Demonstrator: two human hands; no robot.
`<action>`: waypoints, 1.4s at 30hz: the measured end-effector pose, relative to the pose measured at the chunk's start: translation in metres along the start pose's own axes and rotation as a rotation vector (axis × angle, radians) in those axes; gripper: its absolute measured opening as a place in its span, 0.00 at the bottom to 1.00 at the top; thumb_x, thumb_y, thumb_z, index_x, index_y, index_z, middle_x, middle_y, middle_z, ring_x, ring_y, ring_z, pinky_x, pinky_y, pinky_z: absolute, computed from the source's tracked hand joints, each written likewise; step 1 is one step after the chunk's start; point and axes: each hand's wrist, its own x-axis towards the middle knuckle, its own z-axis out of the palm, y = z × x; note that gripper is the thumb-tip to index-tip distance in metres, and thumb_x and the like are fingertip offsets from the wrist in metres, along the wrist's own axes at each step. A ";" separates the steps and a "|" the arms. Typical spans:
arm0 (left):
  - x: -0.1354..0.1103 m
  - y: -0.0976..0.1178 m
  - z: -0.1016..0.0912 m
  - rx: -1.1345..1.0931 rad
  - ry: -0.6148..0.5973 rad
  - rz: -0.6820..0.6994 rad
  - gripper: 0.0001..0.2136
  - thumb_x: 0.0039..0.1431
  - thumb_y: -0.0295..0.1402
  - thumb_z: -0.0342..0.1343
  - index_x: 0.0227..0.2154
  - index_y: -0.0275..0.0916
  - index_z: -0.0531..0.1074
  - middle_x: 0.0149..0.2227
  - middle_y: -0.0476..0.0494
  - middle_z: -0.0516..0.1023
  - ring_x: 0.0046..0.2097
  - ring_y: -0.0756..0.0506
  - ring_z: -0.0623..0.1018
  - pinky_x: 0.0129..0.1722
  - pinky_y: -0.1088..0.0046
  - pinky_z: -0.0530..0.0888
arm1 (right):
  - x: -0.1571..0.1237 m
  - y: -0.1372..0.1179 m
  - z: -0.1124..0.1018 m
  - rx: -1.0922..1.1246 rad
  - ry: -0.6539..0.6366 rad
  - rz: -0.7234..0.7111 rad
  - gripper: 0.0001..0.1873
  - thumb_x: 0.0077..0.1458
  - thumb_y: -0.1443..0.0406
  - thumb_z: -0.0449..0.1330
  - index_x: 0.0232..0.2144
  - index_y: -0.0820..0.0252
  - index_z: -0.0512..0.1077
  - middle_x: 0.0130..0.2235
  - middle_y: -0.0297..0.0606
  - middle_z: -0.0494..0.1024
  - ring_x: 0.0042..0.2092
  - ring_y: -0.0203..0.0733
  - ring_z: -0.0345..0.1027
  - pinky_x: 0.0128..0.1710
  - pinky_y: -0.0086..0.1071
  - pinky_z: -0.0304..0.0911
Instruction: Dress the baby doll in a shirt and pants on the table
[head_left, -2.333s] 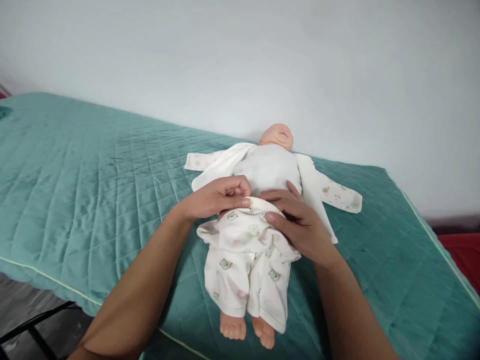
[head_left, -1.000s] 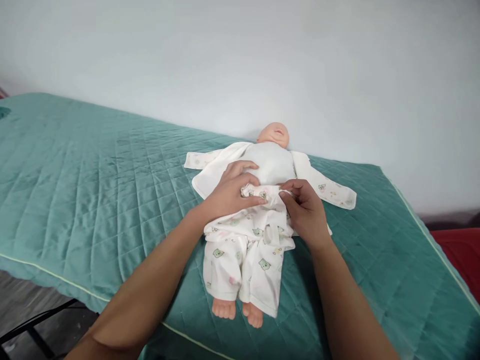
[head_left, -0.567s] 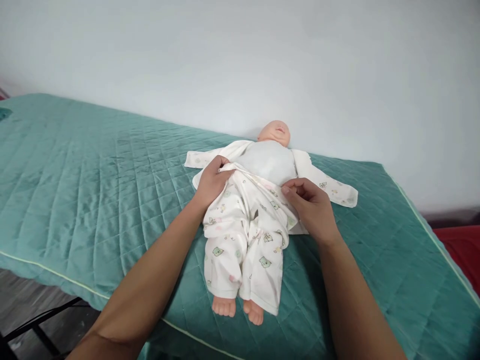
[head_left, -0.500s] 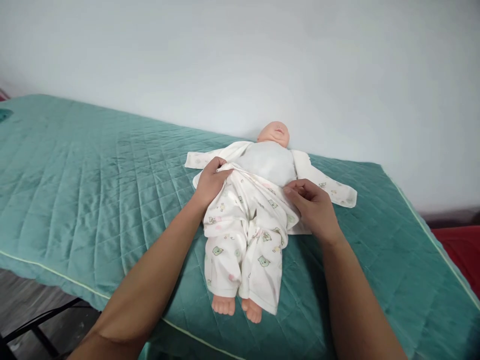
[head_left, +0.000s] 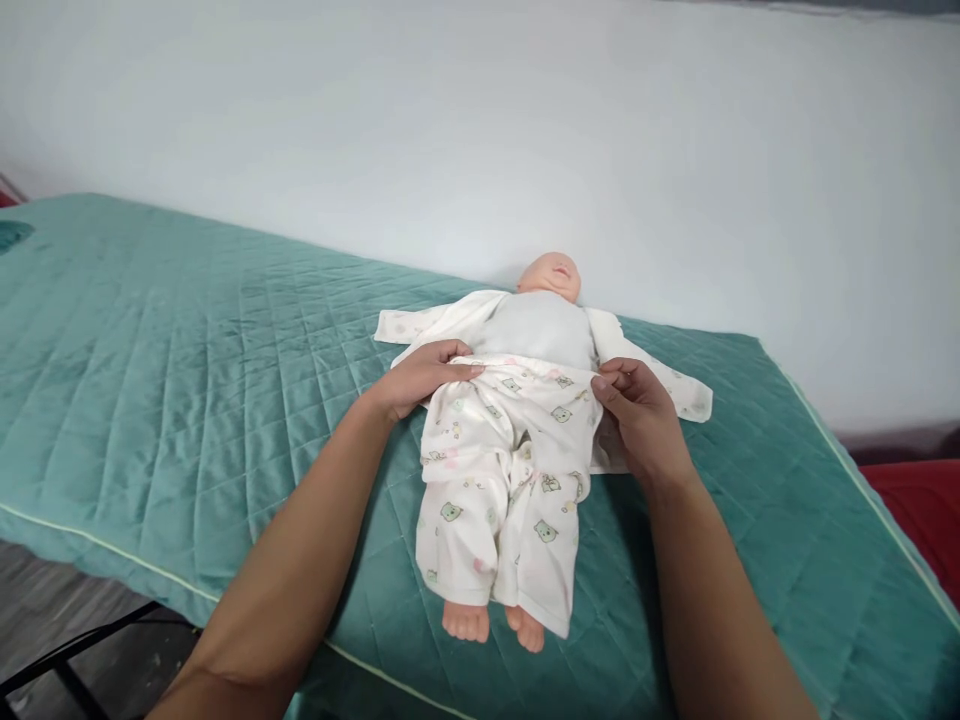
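A baby doll [head_left: 550,277] lies on its back, head toward the wall and bare feet toward me. White printed pants [head_left: 517,480] cover its legs up to the waist. My left hand [head_left: 427,378] pinches the waistband at the doll's hip on the left of the view, thumb on top. At the opposite hip, my right hand [head_left: 639,410] grips the waistband's other end between thumb and fingers. The doll's pale grey torso [head_left: 536,328] is bare above the waistband. A white long-sleeved top [head_left: 660,375] lies spread open beneath it, sleeves stretched out to both sides.
The doll rests on a bed with a quilted green cover [head_left: 187,370], its light piping running along the near edge. Behind stands a plain pale wall [head_left: 375,130]. Something red [head_left: 911,500] is beyond the bed's right edge. A black metal frame [head_left: 82,650] shows at lower left.
The waistband has gone from slanted and bunched to nearly straight across the waist. My left hand has come slightly down, my right slightly outward. Pants and feet have shifted a little right.
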 end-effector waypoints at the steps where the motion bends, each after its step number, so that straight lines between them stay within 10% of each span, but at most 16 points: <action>1: -0.001 0.002 -0.001 0.026 -0.029 -0.003 0.19 0.46 0.47 0.70 0.30 0.39 0.72 0.29 0.51 0.70 0.28 0.51 0.68 0.25 0.76 0.60 | 0.001 0.002 -0.001 -0.010 0.028 -0.006 0.17 0.49 0.57 0.71 0.38 0.51 0.70 0.30 0.27 0.70 0.27 0.34 0.60 0.27 0.29 0.57; 7: 0.000 -0.002 -0.006 0.038 -0.084 0.030 0.19 0.49 0.49 0.69 0.29 0.39 0.71 0.25 0.51 0.69 0.25 0.52 0.66 0.23 0.75 0.59 | 0.005 0.002 -0.002 -0.019 0.165 -0.006 0.17 0.47 0.58 0.70 0.36 0.52 0.68 0.28 0.27 0.71 0.27 0.35 0.62 0.26 0.30 0.57; 16: 0.015 -0.012 0.002 -0.377 0.192 0.123 0.14 0.51 0.43 0.68 0.31 0.39 0.74 0.31 0.49 0.75 0.31 0.51 0.71 0.30 0.76 0.69 | 0.006 0.008 -0.007 -0.161 0.081 0.064 0.15 0.49 0.56 0.69 0.35 0.54 0.71 0.29 0.29 0.73 0.28 0.35 0.64 0.26 0.28 0.60; 23: 0.009 -0.011 -0.001 -0.120 0.050 0.082 0.15 0.49 0.38 0.67 0.39 0.40 0.77 0.34 0.50 0.76 0.32 0.51 0.73 0.32 0.76 0.69 | -0.001 -0.009 -0.013 -0.236 -0.147 0.195 0.13 0.47 0.62 0.69 0.35 0.53 0.72 0.29 0.28 0.75 0.26 0.34 0.63 0.23 0.26 0.57; 42: -0.006 0.007 0.001 0.231 -0.081 0.210 0.09 0.53 0.37 0.61 0.34 0.39 0.72 0.37 0.48 0.73 0.38 0.48 0.72 0.37 0.73 0.67 | -0.001 0.002 -0.005 -0.408 -0.006 0.083 0.10 0.47 0.64 0.62 0.36 0.53 0.71 0.28 0.27 0.75 0.29 0.36 0.64 0.27 0.27 0.59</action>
